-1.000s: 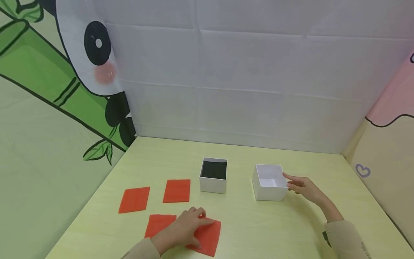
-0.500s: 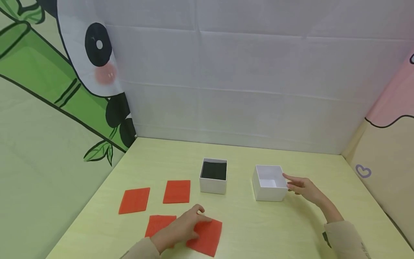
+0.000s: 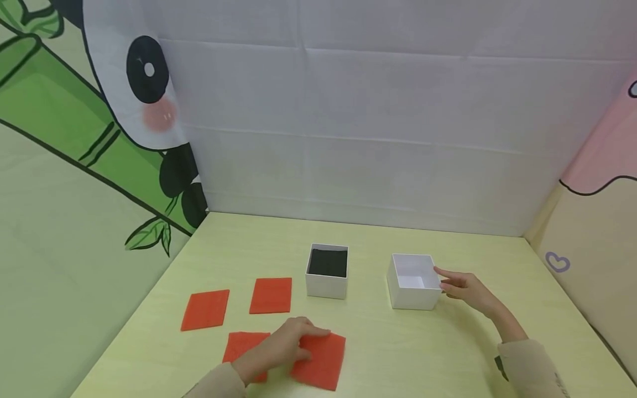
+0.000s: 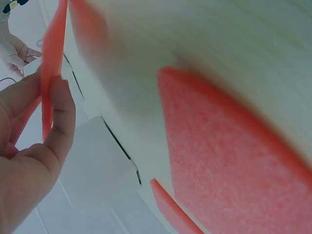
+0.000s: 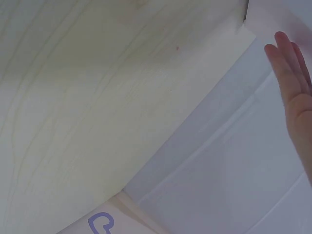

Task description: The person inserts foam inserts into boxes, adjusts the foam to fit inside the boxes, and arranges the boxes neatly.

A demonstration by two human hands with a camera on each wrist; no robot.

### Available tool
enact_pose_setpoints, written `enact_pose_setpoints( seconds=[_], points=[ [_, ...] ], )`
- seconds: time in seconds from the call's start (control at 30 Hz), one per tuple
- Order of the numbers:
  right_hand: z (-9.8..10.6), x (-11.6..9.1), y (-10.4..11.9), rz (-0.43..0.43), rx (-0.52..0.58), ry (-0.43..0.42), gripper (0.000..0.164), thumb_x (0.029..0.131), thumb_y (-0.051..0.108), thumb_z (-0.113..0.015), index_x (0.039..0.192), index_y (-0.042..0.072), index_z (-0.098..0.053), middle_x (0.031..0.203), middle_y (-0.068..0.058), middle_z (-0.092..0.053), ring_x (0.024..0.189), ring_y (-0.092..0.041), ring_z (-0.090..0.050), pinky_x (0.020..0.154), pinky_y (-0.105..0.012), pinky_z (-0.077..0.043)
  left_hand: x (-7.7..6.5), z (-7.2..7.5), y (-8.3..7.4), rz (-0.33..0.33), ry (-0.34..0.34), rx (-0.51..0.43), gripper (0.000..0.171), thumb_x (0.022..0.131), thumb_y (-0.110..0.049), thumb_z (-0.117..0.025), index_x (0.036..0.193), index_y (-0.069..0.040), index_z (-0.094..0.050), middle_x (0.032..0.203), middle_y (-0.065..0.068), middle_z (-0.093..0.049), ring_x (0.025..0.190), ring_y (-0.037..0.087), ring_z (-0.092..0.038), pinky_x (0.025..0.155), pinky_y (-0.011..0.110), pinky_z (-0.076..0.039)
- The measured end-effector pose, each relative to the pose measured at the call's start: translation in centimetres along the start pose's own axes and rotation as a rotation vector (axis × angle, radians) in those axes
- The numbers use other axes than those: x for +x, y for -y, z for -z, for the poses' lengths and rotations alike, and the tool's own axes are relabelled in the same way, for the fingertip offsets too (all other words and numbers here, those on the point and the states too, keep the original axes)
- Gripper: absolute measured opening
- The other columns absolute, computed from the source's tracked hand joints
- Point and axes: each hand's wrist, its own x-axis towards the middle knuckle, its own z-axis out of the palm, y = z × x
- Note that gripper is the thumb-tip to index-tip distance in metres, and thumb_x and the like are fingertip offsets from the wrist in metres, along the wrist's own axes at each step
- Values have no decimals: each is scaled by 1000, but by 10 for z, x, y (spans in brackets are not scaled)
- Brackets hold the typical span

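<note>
My left hand point(image 3: 278, 347) pinches a red cloth square point(image 3: 325, 362) at the front of the table. In the left wrist view that cloth point(image 4: 53, 44) stands on edge between thumb and fingers, raised off the tabletop. Just left of it lies a second red square point(image 3: 244, 344), partly covered by my forearm. Over on the right, the fingers of my right hand point(image 3: 470, 293) touch the right side of an empty white box point(image 3: 414, 297). Those fingers look extended in the right wrist view, where the hand point(image 5: 298, 109) sits at the right edge.
Another white box point(image 3: 326, 287), with a folded black cloth point(image 3: 328, 263) inside, stands left of the empty one. Two more red squares point(image 3: 205, 310) lie flat at the left. A white sheet point(image 3: 368, 138) closes the table's back edge, with printed cloth on both sides.
My left fingers have shifted on the front red square and now pinch it. The square has moved slightly to the right. My right hand and both boxes have stayed put.
</note>
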Motion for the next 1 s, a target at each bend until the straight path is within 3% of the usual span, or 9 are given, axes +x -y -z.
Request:
enact_pose_setpoints(
  seconds=[0.13,0.3,0.47,0.63,0.8,1.0],
  points=[
    [-1,0,2,-10,81,14,53,90,8,-52,130,-15,-27,121,-41,-36,93,-17,-59,76,-37,-47,2,0,2,-67,-30,-57,48,74,-1,-70,119,-11,-59,98,-6,-58,84,6,-50,69,21,-44],
    [-2,0,5,-21,104,-2,53,89,7,-53,129,-17,-26,114,-40,-44,89,-10,-60,74,-33,-48,5,-2,4,-134,-96,-104,42,73,-1,-71,114,-5,-62,105,-3,-63,83,5,-52,65,21,-44],
    [-4,1,7,-31,112,-20,52,89,5,-53,128,-18,-27,110,-39,-47,86,-10,-61,73,-32,-48,7,-4,3,-119,-153,-162,33,71,-3,-73,104,-8,-67,95,-5,-63,70,5,-50,62,21,-44],
    [-6,1,5,-2,121,-34,50,88,3,-53,126,-19,-30,119,-42,-38,89,-5,-59,73,-31,-48,10,-6,-1,-86,-174,-228,32,73,-6,-72,104,-11,-65,98,-6,-61,63,6,-50,59,22,-45],
    [-7,1,4,29,141,-39,47,88,1,-52,124,-21,-31,122,-43,-32,90,-1,-57,73,-28,-48,15,-5,-8,-76,-191,-283,34,77,-5,-69,109,-12,-62,106,-2,-59,65,8,-53,61,22,-46],
    [-7,1,7,-17,155,-58,48,88,1,-53,126,-19,-31,122,-41,-35,89,-3,-58,74,-30,-48,23,-5,-17,-121,-219,-304,37,79,-3,-66,115,-8,-59,111,3,-58,71,9,-53,65,22,-45]
  ],
)
